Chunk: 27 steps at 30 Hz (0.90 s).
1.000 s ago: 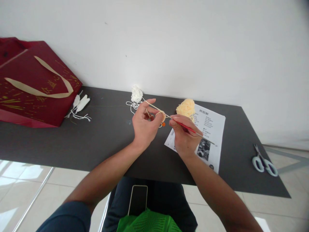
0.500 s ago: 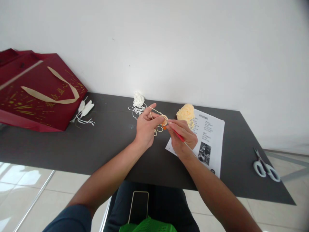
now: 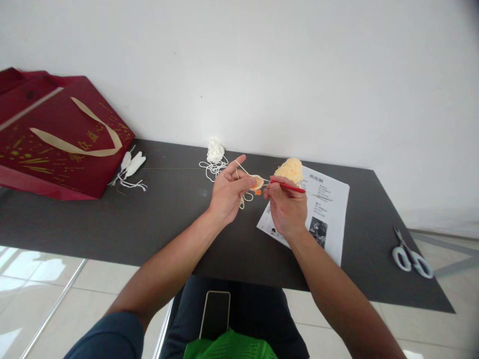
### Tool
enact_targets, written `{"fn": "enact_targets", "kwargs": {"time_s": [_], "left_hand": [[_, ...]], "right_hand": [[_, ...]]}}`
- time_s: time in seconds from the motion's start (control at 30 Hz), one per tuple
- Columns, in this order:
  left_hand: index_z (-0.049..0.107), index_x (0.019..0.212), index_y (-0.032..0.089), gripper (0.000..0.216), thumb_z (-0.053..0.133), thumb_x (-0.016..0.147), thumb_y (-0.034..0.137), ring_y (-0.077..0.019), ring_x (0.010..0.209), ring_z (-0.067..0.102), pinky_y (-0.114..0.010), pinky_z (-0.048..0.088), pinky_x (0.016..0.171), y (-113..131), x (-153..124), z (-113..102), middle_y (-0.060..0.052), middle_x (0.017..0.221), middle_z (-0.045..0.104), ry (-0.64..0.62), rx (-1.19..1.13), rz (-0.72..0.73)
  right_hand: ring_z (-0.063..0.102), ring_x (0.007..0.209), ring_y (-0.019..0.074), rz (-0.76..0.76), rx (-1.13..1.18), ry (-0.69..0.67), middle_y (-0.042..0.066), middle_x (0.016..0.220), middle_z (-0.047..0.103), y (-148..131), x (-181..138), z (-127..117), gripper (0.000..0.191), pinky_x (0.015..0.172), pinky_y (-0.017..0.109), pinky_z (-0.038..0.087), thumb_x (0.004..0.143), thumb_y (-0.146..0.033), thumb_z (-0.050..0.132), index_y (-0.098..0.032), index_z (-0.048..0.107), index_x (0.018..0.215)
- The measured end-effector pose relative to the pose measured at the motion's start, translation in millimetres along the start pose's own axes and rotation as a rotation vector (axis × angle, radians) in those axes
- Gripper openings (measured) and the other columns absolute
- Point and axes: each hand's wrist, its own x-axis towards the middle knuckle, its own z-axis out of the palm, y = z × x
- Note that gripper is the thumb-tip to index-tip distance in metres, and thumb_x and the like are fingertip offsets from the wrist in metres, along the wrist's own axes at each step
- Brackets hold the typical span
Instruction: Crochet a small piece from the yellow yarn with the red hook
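Over the table's middle, my left hand (image 3: pixel 229 193) pinches a small cream crochet piece (image 3: pixel 258 182) between thumb and fingers. Its index finger points up, with a strand of cream yarn running from it to the work. A small orange part (image 3: pixel 258 191) shows at the piece's lower edge. My right hand (image 3: pixel 288 209) is closed around a red-handled crochet hook (image 3: pixel 288 186), held nearly level. The hook's tip points left at the piece; whether a loop is on it is too small to tell. Loose yarn loops (image 3: pixel 245 199) hang below my left hand.
A pale yellow yarn ball (image 3: pixel 290 170) rests on printed sheets (image 3: pixel 335 199), partly behind my right hand. White yarn (image 3: pixel 215 150) lies by the wall. At left are white crocheted pieces (image 3: pixel 133 164) and a red paper bag (image 3: pixel 67 139); scissors (image 3: pixel 411 257) lie right. A phone (image 3: pixel 215 314) is on my lap.
My right hand has drawn slightly right, away from the crochet piece, and the hook has swung from a downward slant to nearly level. My left hand keeps its hold.
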Motion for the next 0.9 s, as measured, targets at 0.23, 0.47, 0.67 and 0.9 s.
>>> {"fn": "enact_targets", "kwargs": {"time_s": [0.23,0.47,0.67,0.9], "left_hand": [[0.057,0.141,0.015,0.086,0.085,0.060,0.012,-0.0049,0.047,0.044,-0.026,0.032,0.051,0,1,-1,0.011,0.060,0.059,-0.024,0.057,-0.002],[0.053,0.149,0.016,0.092,0.083,0.062,0.013,-0.0102,0.056,0.059,-0.026,0.044,0.058,-4,3,-4,0.006,0.066,0.069,0.006,0.236,0.065],[0.060,0.144,0.021,0.079,0.075,0.067,0.010,-0.0104,0.058,0.059,-0.025,0.045,0.056,-8,-1,-5,0.006,0.069,0.070,0.075,0.420,0.336],[0.060,0.140,0.020,0.074,0.070,0.067,0.008,-0.0074,0.054,0.054,-0.022,0.040,0.051,-10,1,-7,0.006,0.071,0.068,-0.045,0.390,0.332]], "right_hand": [[0.054,0.059,0.0092,0.093,0.065,-0.061,-0.004,0.070,0.062,-15,8,1,0.028,0.056,0.027,0.051,0.087,-0.053,0.077,-0.026,0.078,0.092],[0.060,0.067,0.0136,-0.219,-0.346,-0.091,-0.002,0.076,0.064,-23,8,-12,0.017,0.064,0.031,0.052,0.095,-0.044,0.069,-0.029,0.076,0.094],[0.070,0.084,0.0184,-0.432,-0.497,-0.079,0.003,0.100,0.072,-25,-4,-6,0.008,0.076,0.038,0.059,0.094,-0.033,0.071,-0.032,0.078,0.098],[0.062,0.061,0.0097,-0.276,-0.243,-0.054,-0.001,0.085,0.066,-20,0,-3,0.012,0.056,0.027,0.052,0.094,-0.038,0.072,-0.026,0.071,0.094]]}}
